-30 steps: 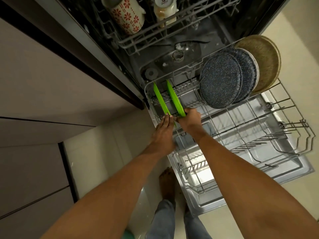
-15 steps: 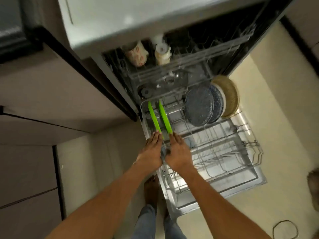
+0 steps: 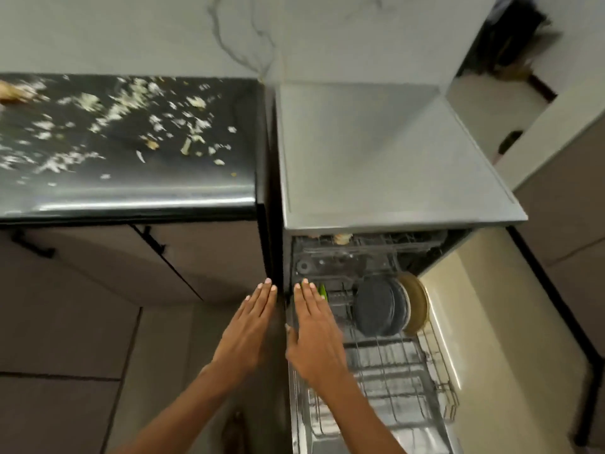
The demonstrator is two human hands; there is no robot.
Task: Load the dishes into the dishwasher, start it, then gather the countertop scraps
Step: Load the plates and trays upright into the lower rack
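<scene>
Both hands are held flat with fingers straight and pressed together, nothing gripped. The left hand [image 3: 247,326] is seen over the brown cabinet front beside the dishwasher [image 3: 386,152]; the right hand [image 3: 316,335] is raised above the left edge of the pulled-out wire lower rack [image 3: 409,381]. A sliver of a green plate [image 3: 323,290] shows just past the right fingertips. At the rack's far right corner, two round dark speckled plates [image 3: 376,306] are stood on edge, with a tan woven-looking disc [image 3: 417,303] behind them. Pale, flaky scraps [image 3: 131,126] are scattered over the glossy black countertop [image 3: 131,198] left of the dishwasher's smooth grey top.
</scene>
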